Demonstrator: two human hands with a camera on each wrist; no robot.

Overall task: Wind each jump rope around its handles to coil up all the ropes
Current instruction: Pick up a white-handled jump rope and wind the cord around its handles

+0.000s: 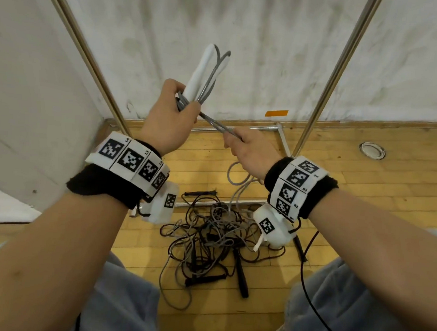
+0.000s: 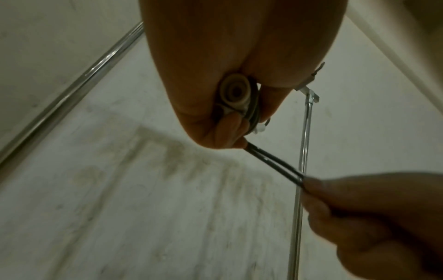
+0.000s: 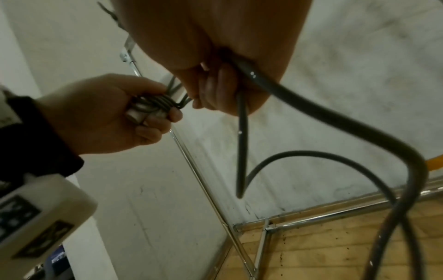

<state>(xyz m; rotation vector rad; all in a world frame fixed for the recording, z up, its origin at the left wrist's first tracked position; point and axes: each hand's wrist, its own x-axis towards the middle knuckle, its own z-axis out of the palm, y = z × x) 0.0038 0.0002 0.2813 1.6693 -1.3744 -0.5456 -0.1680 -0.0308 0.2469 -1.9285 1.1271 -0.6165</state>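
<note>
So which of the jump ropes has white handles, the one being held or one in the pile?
The gray rope being held: the left hand grips its white handles, and the right hand pulls it taut. Handles visible in the floor pile are black.

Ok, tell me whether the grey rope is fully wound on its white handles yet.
Partly wound. Several turns of the grey rope wrap the white handles in the left hand; the right hand holds slack still trailing down.

Two hands are up, the left hand [image 1: 169,116] holding two white handles [image 1: 201,74] of one grey rope [image 1: 216,125], the right hand [image 1: 249,152] pinching it, while the tangled pile [image 1: 208,236] holds too many ropes to count.
</note>
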